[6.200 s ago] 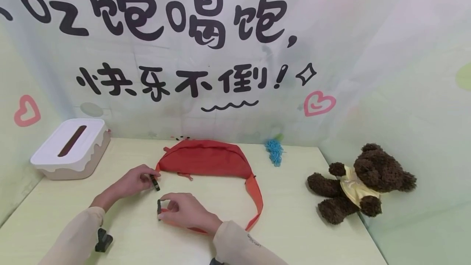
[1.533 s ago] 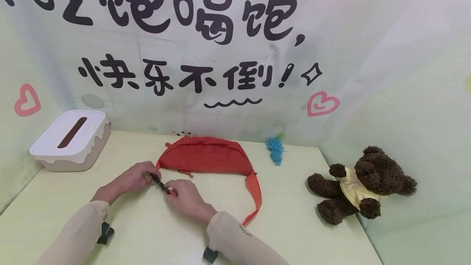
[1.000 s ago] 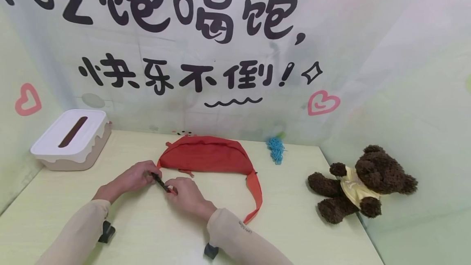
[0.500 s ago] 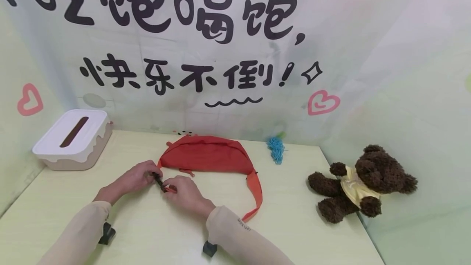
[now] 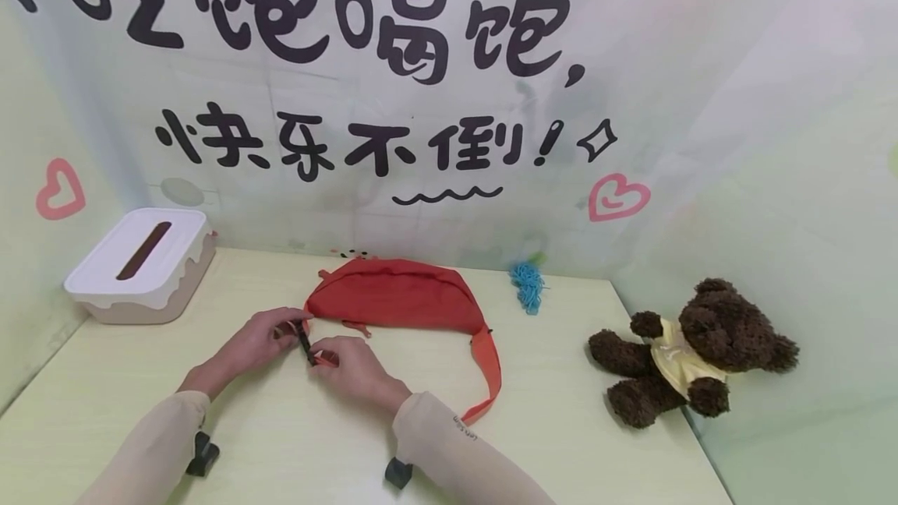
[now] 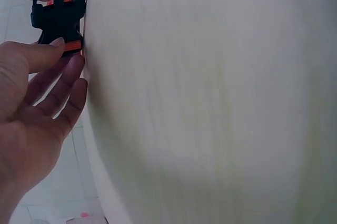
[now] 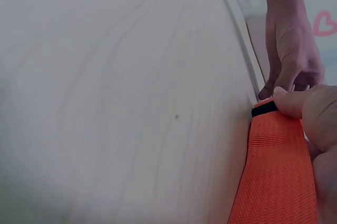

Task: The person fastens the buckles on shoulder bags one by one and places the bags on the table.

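A red waist bag [image 5: 393, 296] lies at the back of the table, its orange strap [image 5: 486, 372] looping round to the front. Between my hands is the strap's black side-release buckle [image 6: 59, 17], its two halves together in the left wrist view. My left hand [image 5: 261, 341] pinches the buckle's far end between thumb and fingers. With thumb and fingertips, my right hand [image 5: 356, 369] pinches its near end, where the orange webbing [image 7: 279, 166] joins. In the head view, fingers partly hide both ends.
A white-lidded tissue box [image 5: 136, 267] stands at the back left. Near the back edge lies a bundle of blue yarn-like strands [image 5: 528, 287]. A brown teddy bear [image 5: 730, 330] in a yellow shirt lies at the right edge, against the wall.
About six seconds ago the buckle halves were apart, one in each hand; now they are together. Over the last second the buckle has tilted steeper, and my right hand has shifted slightly left.
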A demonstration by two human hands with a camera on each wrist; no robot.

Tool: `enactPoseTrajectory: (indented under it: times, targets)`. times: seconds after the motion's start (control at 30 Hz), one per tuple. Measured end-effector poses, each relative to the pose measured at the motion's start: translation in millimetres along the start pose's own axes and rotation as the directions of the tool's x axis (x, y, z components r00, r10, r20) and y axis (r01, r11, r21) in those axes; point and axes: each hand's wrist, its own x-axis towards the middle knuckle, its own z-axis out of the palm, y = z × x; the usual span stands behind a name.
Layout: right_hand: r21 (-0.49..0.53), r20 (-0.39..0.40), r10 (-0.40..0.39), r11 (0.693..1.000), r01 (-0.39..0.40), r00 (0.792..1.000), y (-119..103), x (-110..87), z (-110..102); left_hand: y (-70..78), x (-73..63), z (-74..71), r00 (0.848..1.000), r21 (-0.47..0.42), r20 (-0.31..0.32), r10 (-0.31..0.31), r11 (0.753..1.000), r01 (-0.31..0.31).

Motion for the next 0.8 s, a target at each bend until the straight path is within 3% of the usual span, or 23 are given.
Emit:
enactPoseTrajectory:
  times: [0.37, 0.67, 0.8]
  targets:
    - [0.057, -0.001, 0.027, 0.998, -0.027, 1.000, -0.2, 1.3, -2.0, 2.0, 1.2, 2.9, 0.994, -0.069, -0.050, -0.094, 0.994, 0.090]
    - [0.086, 0.004, 0.059, 0.995, -0.059, 0.998, 1.2, 0.9, -2.2, 2.9, 2.0, 0.9, 0.987, -0.086, -0.032, -0.159, 0.984, 0.155]
    - [0.088, 0.002, 0.052, 0.995, -0.052, 0.999, 2.7, 1.9, -1.0, 1.7, 2.1, 1.3, 0.987, -0.090, -0.029, -0.159, 0.984, 0.156]
